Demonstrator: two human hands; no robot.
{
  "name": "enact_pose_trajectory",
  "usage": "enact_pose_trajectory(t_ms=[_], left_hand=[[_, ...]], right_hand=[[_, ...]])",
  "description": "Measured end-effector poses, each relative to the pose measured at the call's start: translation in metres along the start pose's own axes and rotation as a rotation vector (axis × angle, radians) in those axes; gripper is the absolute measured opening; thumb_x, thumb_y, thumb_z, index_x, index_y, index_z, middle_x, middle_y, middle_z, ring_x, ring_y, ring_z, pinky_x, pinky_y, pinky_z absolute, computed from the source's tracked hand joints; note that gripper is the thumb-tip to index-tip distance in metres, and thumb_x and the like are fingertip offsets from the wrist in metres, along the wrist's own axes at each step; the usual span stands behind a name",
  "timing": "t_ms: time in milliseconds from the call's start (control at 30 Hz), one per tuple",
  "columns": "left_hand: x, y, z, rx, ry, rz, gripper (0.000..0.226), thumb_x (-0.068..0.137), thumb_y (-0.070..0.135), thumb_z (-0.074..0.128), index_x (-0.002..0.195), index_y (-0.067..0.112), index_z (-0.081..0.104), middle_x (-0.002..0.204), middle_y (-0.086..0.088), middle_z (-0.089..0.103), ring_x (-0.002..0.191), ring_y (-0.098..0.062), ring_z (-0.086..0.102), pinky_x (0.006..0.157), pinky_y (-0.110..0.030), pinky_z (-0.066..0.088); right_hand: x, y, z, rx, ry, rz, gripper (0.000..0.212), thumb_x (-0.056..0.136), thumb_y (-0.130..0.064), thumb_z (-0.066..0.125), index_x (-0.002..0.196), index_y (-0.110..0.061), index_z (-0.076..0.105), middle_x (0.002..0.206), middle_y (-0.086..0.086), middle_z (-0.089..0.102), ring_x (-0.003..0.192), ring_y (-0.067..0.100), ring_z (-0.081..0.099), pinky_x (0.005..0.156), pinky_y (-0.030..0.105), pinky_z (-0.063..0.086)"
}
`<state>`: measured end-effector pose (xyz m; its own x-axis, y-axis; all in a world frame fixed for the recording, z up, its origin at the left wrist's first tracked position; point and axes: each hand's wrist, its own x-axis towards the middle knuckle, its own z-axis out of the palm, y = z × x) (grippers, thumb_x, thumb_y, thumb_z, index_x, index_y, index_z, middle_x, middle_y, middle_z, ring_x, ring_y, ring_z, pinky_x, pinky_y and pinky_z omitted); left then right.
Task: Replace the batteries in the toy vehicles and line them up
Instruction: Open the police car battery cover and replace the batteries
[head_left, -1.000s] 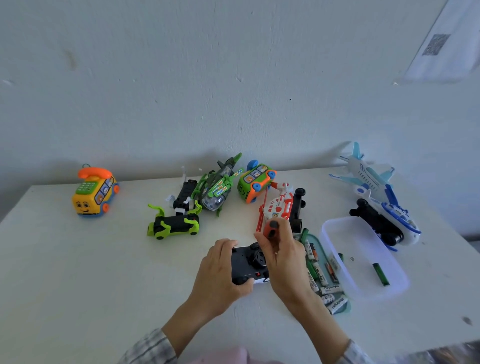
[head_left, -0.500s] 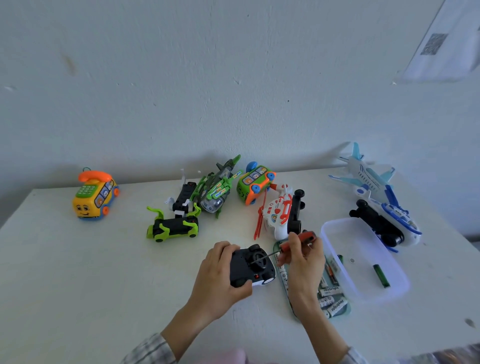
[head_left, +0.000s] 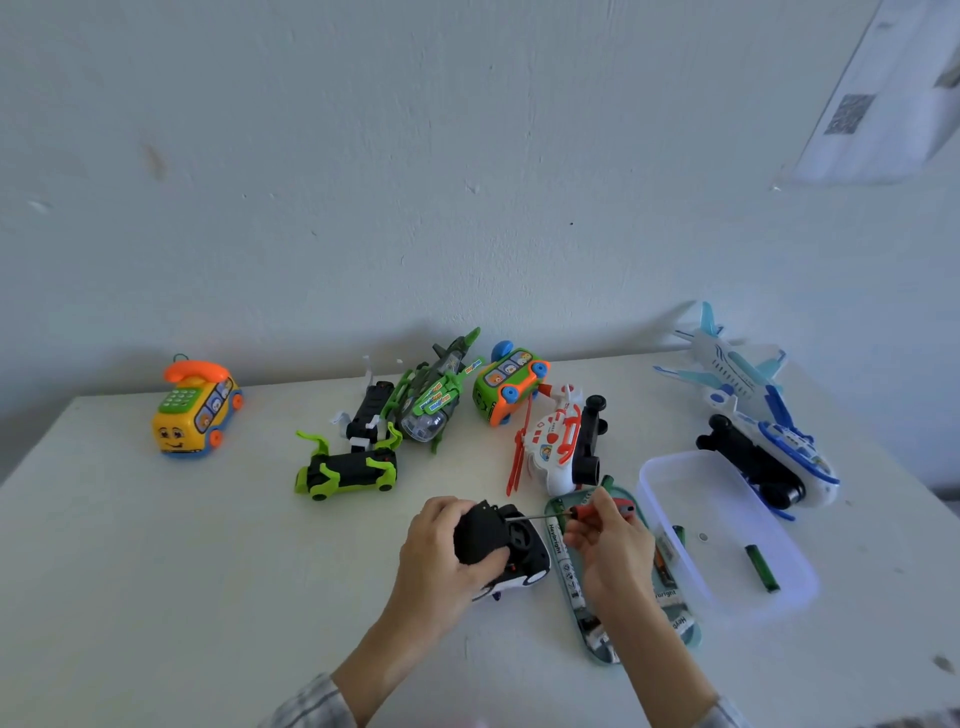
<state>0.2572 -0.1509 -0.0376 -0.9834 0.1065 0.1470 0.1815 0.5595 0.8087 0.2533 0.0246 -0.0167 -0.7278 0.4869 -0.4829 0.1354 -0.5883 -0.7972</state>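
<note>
My left hand (head_left: 441, 558) grips a small black and white toy car (head_left: 511, 551), tipped on its side at the table's front middle. My right hand (head_left: 610, 551) pinches a red-handled screwdriver (head_left: 621, 508) that lies almost level, its thin shaft pointing left into the car's underside. Under my right hand lies a green tray (head_left: 602, 631) of batteries. Behind stand a green-black car (head_left: 345, 470), a green helicopter (head_left: 434, 402), a green-orange bus (head_left: 509, 384), a white-red helicopter (head_left: 556, 441) and blue-white planes (head_left: 748, 395).
A yellow phone car (head_left: 195, 408) sits alone at the far left. A clear plastic tub (head_left: 724, 530) at the right holds one green battery (head_left: 761, 566). A black-white toy (head_left: 369, 413) lies behind the green-black car. The wall rises just behind the table.
My right hand swung the screwdriver from upright above the car down to the right, so its shaft now lies level. My left hand tipped the car up on its side.
</note>
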Motion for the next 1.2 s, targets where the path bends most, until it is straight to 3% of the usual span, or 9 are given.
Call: enact_pose_trajectory(t_ms=[167, 300, 433, 533, 667, 800, 900, 1000, 1200], left_hand=[[0.008, 0.011, -0.031, -0.181, 0.150, 0.013, 0.043, 0.059, 0.067, 0.064, 0.091, 0.038, 0.063, 0.097, 0.014, 0.062, 0.097, -0.001, 0.055, 0.082, -0.016, 0.041], [0.018, -0.027, -0.063, 0.145, 0.011, -0.190, 0.048, 0.056, 0.079, 0.058, 0.079, 0.038, 0.066, 0.078, 0.011, 0.064, 0.080, -0.007, 0.058, 0.075, -0.034, 0.047], [0.010, -0.055, -0.071, 0.511, -0.164, -0.425, 0.048, 0.072, 0.070, 0.063, 0.104, 0.034, 0.067, 0.092, 0.006, 0.055, 0.096, -0.019, 0.053, 0.076, -0.033, 0.039], [0.003, -0.059, -0.065, 0.684, -0.212, -0.439, 0.072, 0.081, 0.071, 0.050, 0.139, 0.029, 0.043, 0.128, 0.001, 0.047, 0.122, -0.023, 0.040, 0.094, -0.038, 0.034], [-0.006, -0.029, -0.056, 0.267, -0.029, -0.313, 0.087, 0.079, 0.072, 0.042, 0.147, 0.020, 0.026, 0.147, 0.001, 0.029, 0.136, -0.019, 0.027, 0.107, -0.033, 0.027], [-0.010, 0.007, -0.040, 0.023, -0.202, -0.271, 0.122, 0.047, 0.081, 0.068, 0.146, 0.023, 0.027, 0.139, 0.011, 0.032, 0.121, -0.006, 0.036, 0.101, -0.023, 0.032], [-0.007, 0.009, -0.024, 0.201, -0.248, -0.191, 0.118, 0.053, 0.058, 0.082, 0.147, 0.023, 0.021, 0.135, 0.009, 0.038, 0.115, -0.005, 0.040, 0.097, -0.019, 0.036], [-0.004, 0.006, -0.019, 0.247, -0.224, -0.178, 0.092, 0.052, 0.045, 0.082, 0.130, 0.027, 0.036, 0.116, 0.010, 0.051, 0.103, -0.007, 0.051, 0.088, -0.022, 0.048], [-0.017, 0.027, -0.029, -0.037, -0.107, -0.099, 0.069, 0.047, 0.025, 0.089, 0.106, 0.029, 0.053, 0.091, 0.011, 0.066, 0.084, -0.001, 0.064, 0.066, -0.011, 0.051]], right_hand=[[-0.005, 0.001, 0.002, -0.101, -0.034, -0.132, 0.015, 0.096, -0.012, 0.054, 0.084, -0.003, 0.052, 0.066, 0.015, 0.058, 0.048, 0.022, 0.053, 0.044, 0.029, 0.047], [-0.011, 0.004, 0.002, -0.215, -0.061, -0.230, 0.014, 0.095, -0.014, 0.055, 0.090, -0.002, 0.052, 0.070, 0.016, 0.061, 0.052, 0.024, 0.056, 0.048, 0.031, 0.050], [-0.016, 0.006, 0.004, -0.253, -0.093, -0.279, 0.015, 0.096, -0.014, 0.055, 0.092, 0.000, 0.052, 0.070, 0.016, 0.062, 0.052, 0.024, 0.057, 0.050, 0.033, 0.050], [-0.018, 0.008, 0.005, -0.268, -0.106, -0.292, 0.016, 0.095, -0.016, 0.056, 0.092, 0.000, 0.052, 0.070, 0.016, 0.062, 0.053, 0.025, 0.057, 0.052, 0.036, 0.051], [-0.021, 0.008, 0.005, -0.274, -0.121, -0.323, 0.016, 0.095, -0.015, 0.056, 0.090, -0.001, 0.052, 0.071, 0.018, 0.063, 0.055, 0.027, 0.057, 0.053, 0.037, 0.051], [-0.025, 0.006, 0.005, -0.290, -0.145, -0.357, 0.014, 0.095, -0.014, 0.055, 0.091, -0.001, 0.051, 0.073, 0.020, 0.063, 0.056, 0.025, 0.059, 0.054, 0.037, 0.052], [-0.029, 0.004, 0.004, -0.305, -0.156, -0.383, 0.014, 0.094, -0.014, 0.056, 0.090, -0.002, 0.051, 0.072, 0.018, 0.064, 0.056, 0.023, 0.060, 0.054, 0.036, 0.054], [-0.033, 0.000, 0.002, -0.324, -0.179, -0.420, 0.014, 0.094, -0.014, 0.057, 0.090, -0.002, 0.051, 0.071, 0.017, 0.064, 0.057, 0.025, 0.061, 0.055, 0.039, 0.055], [-0.053, -0.036, 0.002, -0.272, -0.222, -0.576, 0.010, 0.093, -0.006, 0.056, 0.085, -0.005, 0.049, 0.066, 0.015, 0.062, 0.055, 0.024, 0.058, 0.051, 0.034, 0.050]])
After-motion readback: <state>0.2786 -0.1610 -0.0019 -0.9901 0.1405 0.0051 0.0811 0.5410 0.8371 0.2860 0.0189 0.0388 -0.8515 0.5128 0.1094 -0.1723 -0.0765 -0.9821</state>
